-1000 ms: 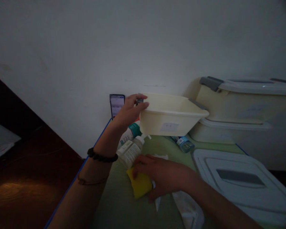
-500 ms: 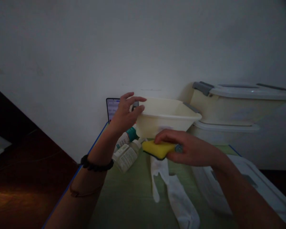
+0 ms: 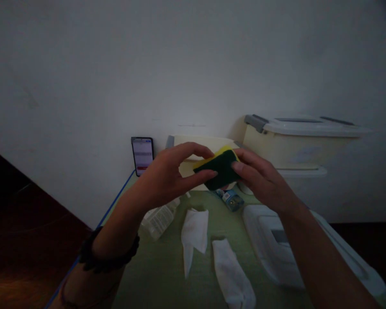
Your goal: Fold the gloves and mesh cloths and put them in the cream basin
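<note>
Because the left hand (image 3: pixel 162 177) and right hand (image 3: pixel 266 180) each pinch an end, the yellow-and-dark-green sponge (image 3: pixel 221 171) seems steadied above the pale-green counter (image 3: pixel 159 270).

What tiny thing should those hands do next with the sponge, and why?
I'd probably ease the sponge forward over the cream bin. The left hand and right hand both pinch it, so it looks steady enough to move, and the bin appears open just beyond it, though the hands hide part of it.
</note>
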Demonstrator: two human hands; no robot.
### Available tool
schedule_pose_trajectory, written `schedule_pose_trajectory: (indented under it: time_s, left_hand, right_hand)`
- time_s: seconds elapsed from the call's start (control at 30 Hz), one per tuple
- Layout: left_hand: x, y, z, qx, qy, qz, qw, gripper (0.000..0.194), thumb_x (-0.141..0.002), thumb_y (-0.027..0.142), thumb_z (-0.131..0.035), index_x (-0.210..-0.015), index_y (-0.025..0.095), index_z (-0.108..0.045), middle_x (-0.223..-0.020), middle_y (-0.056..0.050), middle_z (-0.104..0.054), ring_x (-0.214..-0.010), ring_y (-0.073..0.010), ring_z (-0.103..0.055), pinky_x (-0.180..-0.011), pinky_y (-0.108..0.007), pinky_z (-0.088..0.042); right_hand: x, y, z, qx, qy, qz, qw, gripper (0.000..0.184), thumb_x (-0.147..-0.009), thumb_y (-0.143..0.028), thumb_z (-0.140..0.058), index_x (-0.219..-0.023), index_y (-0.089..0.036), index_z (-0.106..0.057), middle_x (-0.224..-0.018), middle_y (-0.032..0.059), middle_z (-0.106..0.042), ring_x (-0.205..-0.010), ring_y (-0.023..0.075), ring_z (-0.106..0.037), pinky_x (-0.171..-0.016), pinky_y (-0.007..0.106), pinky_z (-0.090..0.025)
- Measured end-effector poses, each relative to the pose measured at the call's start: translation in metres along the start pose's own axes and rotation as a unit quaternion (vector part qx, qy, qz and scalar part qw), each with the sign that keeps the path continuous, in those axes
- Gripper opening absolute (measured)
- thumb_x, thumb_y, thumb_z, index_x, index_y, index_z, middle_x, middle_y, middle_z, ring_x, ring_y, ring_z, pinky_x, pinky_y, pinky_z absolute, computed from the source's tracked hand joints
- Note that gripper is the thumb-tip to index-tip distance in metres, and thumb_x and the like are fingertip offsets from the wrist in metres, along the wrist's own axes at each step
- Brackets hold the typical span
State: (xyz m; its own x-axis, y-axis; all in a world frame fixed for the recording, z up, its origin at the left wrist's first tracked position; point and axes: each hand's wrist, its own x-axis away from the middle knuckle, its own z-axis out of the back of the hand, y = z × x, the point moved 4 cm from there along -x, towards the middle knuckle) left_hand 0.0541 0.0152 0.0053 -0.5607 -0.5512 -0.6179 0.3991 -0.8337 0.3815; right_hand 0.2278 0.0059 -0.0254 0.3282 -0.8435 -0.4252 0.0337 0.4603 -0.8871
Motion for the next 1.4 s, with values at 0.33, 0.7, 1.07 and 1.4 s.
schedule_pose_trajectory:
  time_s: [0.33, 0.7, 1.07, 1.4]
  left_hand:
    - [0.0, 0.0, 0.003, 0.001, 0.014, -0.05, 0.999, 0.032, -0.081, 0.023, -0.064, -0.112, 0.016, -0.057, -0.109, -0.004, -0.065, -0.099, -0.0124, -0.059, -0.089, -0.022, -0.044]
    - [0.001, 0.001, 0.003, 0.019, 0.001, -0.048, 0.999, 0.035, -0.079, 0.023, -0.067, -0.112, 0.017, -0.058, -0.106, -0.003, -0.065, -0.091, -0.0117, -0.061, -0.081, -0.021, -0.049]
    - [0.002, -0.023, 0.005, -0.107, 0.067, 0.083, 0.989, 0.037, -0.086, 0.039, -0.054, -0.114, 0.015, -0.057, -0.119, -0.012, -0.055, -0.114, -0.0216, -0.051, -0.102, -0.042, -0.039]
    - [0.001, -0.035, 0.009, -0.109, 0.078, 0.162, 0.978, 0.041, -0.092, 0.035, -0.034, -0.074, 0.015, -0.065, -0.103, -0.01, -0.059, -0.106, -0.0211, -0.054, -0.098, -0.04, -0.041]
  right_hand:
    - [0.001, -0.001, 0.007, 0.043, 0.066, -0.013, 0.997, 0.028, -0.073, -0.023, -0.072, -0.097, -0.024, -0.057, -0.076, -0.0047, -0.064, -0.063, 0.0084, -0.062, -0.053, 0.018, -0.051]
    - [-0.001, -0.002, 0.001, 0.029, 0.061, 0.024, 0.997, 0.019, -0.083, -0.027, -0.062, -0.099, -0.02, -0.057, -0.089, 0.0007, -0.068, -0.078, 0.0122, -0.067, -0.065, 0.023, -0.056]
    - [-0.003, -0.005, 0.022, 0.098, 0.186, 0.064, 0.976, 0.018, -0.077, -0.017, -0.061, -0.091, -0.025, -0.053, -0.092, -0.0001, -0.067, -0.092, 0.0165, -0.064, -0.083, 0.031, -0.053]
    - [-0.003, 0.018, 0.028, 0.235, 0.144, 0.008, 0.961, 0.028, -0.086, -0.042, -0.053, -0.103, -0.022, -0.042, -0.1, 0.0084, -0.064, -0.093, 0.0223, -0.064, -0.076, 0.038, -0.051]
